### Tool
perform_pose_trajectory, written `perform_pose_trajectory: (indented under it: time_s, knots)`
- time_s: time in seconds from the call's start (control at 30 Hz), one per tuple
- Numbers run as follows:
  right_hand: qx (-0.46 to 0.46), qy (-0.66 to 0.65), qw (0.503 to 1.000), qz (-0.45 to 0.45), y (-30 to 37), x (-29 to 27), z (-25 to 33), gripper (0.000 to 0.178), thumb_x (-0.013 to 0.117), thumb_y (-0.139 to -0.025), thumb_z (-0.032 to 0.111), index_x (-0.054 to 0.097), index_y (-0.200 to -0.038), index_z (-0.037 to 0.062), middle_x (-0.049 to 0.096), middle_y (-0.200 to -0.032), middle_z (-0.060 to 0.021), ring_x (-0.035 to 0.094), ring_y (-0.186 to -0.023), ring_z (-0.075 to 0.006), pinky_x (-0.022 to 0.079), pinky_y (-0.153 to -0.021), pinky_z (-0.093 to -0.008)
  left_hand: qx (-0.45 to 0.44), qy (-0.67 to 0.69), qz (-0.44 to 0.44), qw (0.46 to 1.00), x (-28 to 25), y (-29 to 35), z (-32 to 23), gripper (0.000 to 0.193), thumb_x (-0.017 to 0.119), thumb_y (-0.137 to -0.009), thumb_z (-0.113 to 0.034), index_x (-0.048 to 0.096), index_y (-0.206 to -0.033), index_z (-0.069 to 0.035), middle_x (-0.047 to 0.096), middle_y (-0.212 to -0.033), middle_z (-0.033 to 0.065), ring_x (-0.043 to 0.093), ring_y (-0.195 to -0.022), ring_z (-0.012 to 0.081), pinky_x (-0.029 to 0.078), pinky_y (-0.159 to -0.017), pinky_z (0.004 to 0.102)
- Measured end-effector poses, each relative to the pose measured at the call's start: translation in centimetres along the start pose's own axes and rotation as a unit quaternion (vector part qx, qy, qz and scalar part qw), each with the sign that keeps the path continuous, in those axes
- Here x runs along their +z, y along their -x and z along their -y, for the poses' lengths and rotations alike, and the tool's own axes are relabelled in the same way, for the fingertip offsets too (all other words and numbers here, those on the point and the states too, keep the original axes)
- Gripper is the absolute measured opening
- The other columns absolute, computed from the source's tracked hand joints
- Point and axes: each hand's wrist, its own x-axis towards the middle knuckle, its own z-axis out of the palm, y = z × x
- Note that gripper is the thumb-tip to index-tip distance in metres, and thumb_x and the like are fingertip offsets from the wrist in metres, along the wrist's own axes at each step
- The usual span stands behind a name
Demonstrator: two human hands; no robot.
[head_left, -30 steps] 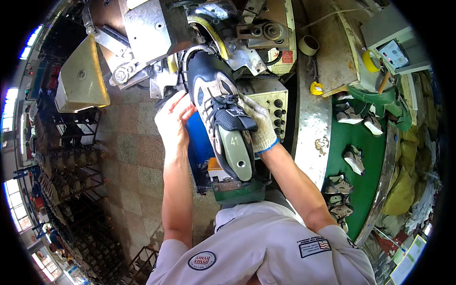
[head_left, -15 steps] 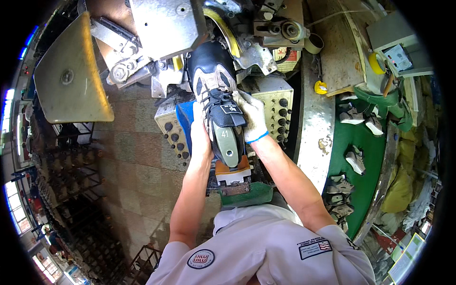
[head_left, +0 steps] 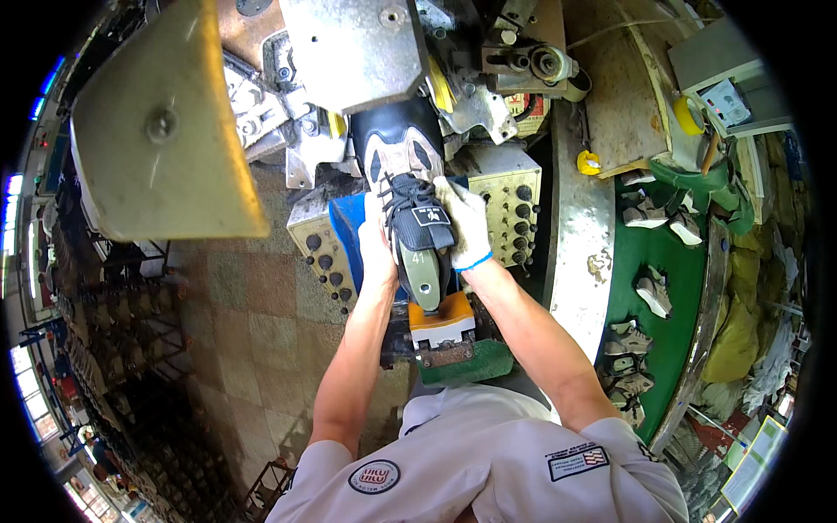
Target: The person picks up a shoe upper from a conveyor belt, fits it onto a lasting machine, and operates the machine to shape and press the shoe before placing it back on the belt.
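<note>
A black and pale grey shoe upper (head_left: 417, 196) with dark laces sits on a greenish-grey shoe last (head_left: 420, 272). Its toe points away from me, partly hidden beneath a metal plate (head_left: 357, 52) of the machine. My left hand (head_left: 377, 248) is wrapped along the shoe's left side near the heel. On the opposite side, my right hand (head_left: 465, 220), in a white glove with a blue cuff, grips the upper beside the laces. Below the last's heel end is an orange-brown pad (head_left: 442, 315) on a bracket.
A translucent, yellow-edged panel (head_left: 161, 166) hangs at left. Control boxes with black knobs (head_left: 504, 200) flank the shoe. On the right, several shoes (head_left: 654, 292) lie on a green belt (head_left: 676, 349) behind a metal ledge (head_left: 580, 261). Dark racks (head_left: 131, 349) stand on the left.
The metal plate and the translucent panel now appear further right and lower in view. The plate covers more of the toe. My hands still hold the shoe, which has shifted slightly right.
</note>
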Motion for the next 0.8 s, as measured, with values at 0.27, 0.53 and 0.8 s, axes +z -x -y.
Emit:
perform_pose_trajectory:
  time_s: [0.27, 0.53, 0.8]
  knots:
    - [-0.012, 0.016, 0.999, -0.028, -0.4, 1.3, -0.5, 0.028, 0.059, -0.102, 0.024, 0.071, -0.102, -0.0018, 0.069, -0.087, -0.0018, 0.063, -0.074, -0.0073, 0.051, -0.065, -0.0233, 0.055, -0.073, 0.036, 0.995, -1.6, -1.1, -0.2, 0.054, 0.040, -0.107, -0.048, 0.069, -0.106, -0.003, 0.068, -0.091, -0.0010, 0.060, -0.077, 0.0072, 0.051, -0.070, 0.0255]
    - [-0.017, 0.022, 0.999, -0.037, 0.1, 1.3, 0.4, 0.025, 0.070, -0.096, 0.028, 0.073, -0.097, 0.0031, 0.069, -0.086, -0.0008, 0.061, -0.071, -0.0075, 0.049, -0.063, -0.0253, 0.064, -0.093, -0.005, 0.994, -0.9, -0.3, -0.8, 0.053, 0.041, -0.107, -0.047, 0.070, -0.096, -0.004, 0.066, -0.082, -0.0036, 0.055, -0.069, 0.0047, 0.047, -0.063, 0.0236]
    - [-0.053, 0.105, 0.991, -0.061, 0.8, -2.4, -0.9, 0.051, 0.071, -0.093, 0.042, 0.069, -0.116, -0.0042, 0.069, -0.109, -0.0084, 0.061, -0.092, -0.0115, 0.048, -0.084, -0.0236, 0.100, -0.133, -0.046, 0.985, -3.2, 1.5, 0.5, 0.056, 0.043, -0.107, -0.045, 0.062, -0.123, 0.004, 0.071, -0.104, 0.0095, 0.066, -0.088, 0.0140, 0.051, -0.079, 0.0278]
